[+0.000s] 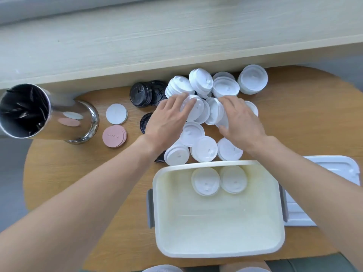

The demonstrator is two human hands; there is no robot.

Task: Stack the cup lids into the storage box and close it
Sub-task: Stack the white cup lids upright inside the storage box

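Shiny can [47, 112]: far left on the wooden surface [59, 173], lying tipped, black bag inside.
White paper circle [116, 114]: flat, just right of the can.
Pink paper circles [114, 136]: small stack, right below the white one.
Black lids [146, 93]: a few stacked at the back, left of the white pile; more peeking out under the left arm.
Left hand [167, 119]: palm down over the pile, fingers [188, 104] bent a little, resting on a tilted stack of white lids; cannot tell if gripped tight.
White cup lids [202, 112]: big messy pile in the middle, some flat, some in leaning stacks, just behind the box.
Right hand [242, 122]: palm down on the right side of the pile, fingers curled round the far end of the same leaning stack.
Storage box [218, 250]: open, cream inside, gray handles on the sides, close to the near edge.
Lids in the box [219, 182]: two white ones side by side, flat on the bottom by the back wall.
Box cover [334, 169]: white, lying flat on the surface, right of the box, partly under the right arm.
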